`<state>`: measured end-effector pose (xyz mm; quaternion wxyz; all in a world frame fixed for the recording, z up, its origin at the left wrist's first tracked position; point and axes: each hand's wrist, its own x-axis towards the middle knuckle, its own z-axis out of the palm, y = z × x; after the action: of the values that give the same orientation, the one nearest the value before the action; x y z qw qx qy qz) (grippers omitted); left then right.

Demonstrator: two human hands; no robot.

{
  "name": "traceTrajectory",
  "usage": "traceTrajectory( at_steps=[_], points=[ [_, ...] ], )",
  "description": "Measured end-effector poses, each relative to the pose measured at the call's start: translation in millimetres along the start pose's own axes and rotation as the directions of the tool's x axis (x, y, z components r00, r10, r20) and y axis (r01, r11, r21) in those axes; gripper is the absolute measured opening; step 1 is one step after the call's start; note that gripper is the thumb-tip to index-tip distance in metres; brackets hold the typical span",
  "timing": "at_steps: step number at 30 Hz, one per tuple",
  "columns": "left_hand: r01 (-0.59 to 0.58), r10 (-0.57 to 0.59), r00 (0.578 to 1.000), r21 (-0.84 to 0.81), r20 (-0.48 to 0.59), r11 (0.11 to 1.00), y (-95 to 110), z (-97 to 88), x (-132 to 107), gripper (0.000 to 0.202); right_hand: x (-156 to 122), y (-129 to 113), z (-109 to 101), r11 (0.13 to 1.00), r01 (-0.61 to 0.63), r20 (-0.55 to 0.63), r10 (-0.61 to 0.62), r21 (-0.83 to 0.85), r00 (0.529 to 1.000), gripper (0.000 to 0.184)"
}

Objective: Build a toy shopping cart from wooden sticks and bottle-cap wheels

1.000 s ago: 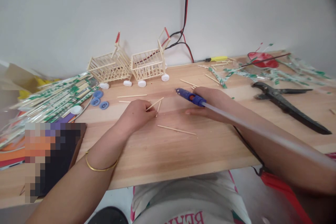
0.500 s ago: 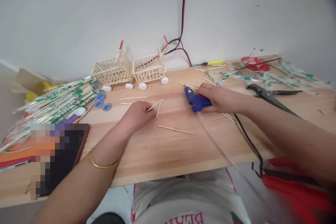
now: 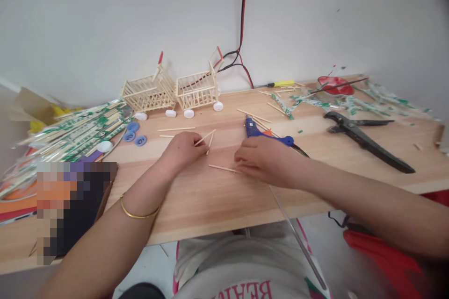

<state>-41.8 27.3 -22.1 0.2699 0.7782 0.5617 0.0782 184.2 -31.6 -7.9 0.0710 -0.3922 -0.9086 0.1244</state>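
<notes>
My left hand (image 3: 182, 149) rests on the wooden table (image 3: 217, 196) with its fingers curled on thin wooden sticks (image 3: 206, 138) that lie crossed near the middle. My right hand (image 3: 261, 159) lies just right of it, fingertips pinching the end of another loose stick (image 3: 220, 167). The blue glue gun (image 3: 263, 131) lies on the table right behind my right hand, with nobody holding it. A clear glue rod (image 3: 298, 238) trails from under that hand toward my lap.
Two small stick carts (image 3: 175, 91) with white wheels stand at the wall. Packs of wrapped chopsticks (image 3: 73, 131) and blue caps (image 3: 135, 133) lie left. Black shears (image 3: 365, 133), torn wrappers, a red dish (image 3: 335, 85) and a yellow screwdriver (image 3: 280, 84) lie right. Red-black wires hang down the wall.
My right hand has put the glue gun down on the table and moved left and nearer, onto the loose stick. My left hand has stayed on its sticks.
</notes>
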Motion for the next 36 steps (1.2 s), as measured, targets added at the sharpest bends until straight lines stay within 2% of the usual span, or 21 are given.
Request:
traceTrajectory(
  at_steps=[2, 4, 15, 36],
  points=[
    [0.0, 0.0, 1.0, 0.002, 0.001, 1.0, -0.2, 0.2, 0.5, 0.02, 8.7, -15.1, 11.3, 0.998, -0.054, 0.099, 0.058, -0.046, 0.993, 0.02],
    [-0.003, 0.003, 1.0, 0.003, -0.001, 1.0, -0.3, 0.3, 1.1, 0.021, 14.7, -21.4, 19.0, 0.99, -0.103, 0.127, 0.114, -0.092, 0.985, 0.02],
    [0.025, -0.025, 1.0, 0.005, 0.009, 1.0, -1.4, 1.4, 3.4, 0.022, 30.2, -7.3, 20.0, 0.979, -0.183, 0.088, 0.191, -0.094, 0.978, 0.019],
    [0.048, -0.048, 0.999, 0.008, 0.021, 0.999, 0.0, 1.4, 3.9, 0.021, 32.1, -2.8, 19.7, 0.982, -0.183, 0.11, 0.186, -0.035, 0.976, 0.019]
  ],
)
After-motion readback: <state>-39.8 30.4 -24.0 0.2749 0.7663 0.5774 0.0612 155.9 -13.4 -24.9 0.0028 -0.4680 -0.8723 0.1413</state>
